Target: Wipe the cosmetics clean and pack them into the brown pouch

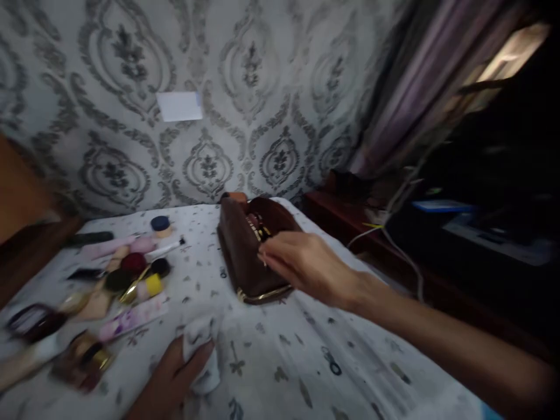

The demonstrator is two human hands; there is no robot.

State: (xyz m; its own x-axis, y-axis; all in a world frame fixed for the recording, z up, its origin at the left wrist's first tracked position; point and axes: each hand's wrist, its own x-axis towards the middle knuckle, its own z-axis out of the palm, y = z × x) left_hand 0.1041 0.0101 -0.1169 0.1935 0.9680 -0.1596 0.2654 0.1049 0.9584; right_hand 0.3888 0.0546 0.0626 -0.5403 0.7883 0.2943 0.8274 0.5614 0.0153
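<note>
A dark brown toiletry bag (238, 254) lies unzipped, with a gold-coloured zip along its near edge. Several small items (258, 227) show in its opening. My right hand (308, 265) reaches over the bag's right side, fingertips pinched together at the opening; whatever they hold is too blurred to name. Closer to me, my left hand (181, 367) grips a crumpled white cloth (203, 356) between thumb and fingers. Left of both hands, cosmetics are spread out, among them a purple-and-white tube (133, 318), a jar with a dark blue lid (161, 226) and a yellow-capped bottle (151, 286).
A white patterned sheet (262, 361) covers the surface under everything. Dark-framed glasses (32, 321) sit at the far left. Behind stands a wall with grey damask paper (210, 163). To the right are a pale cable (405, 251) and a purple curtain (420, 76).
</note>
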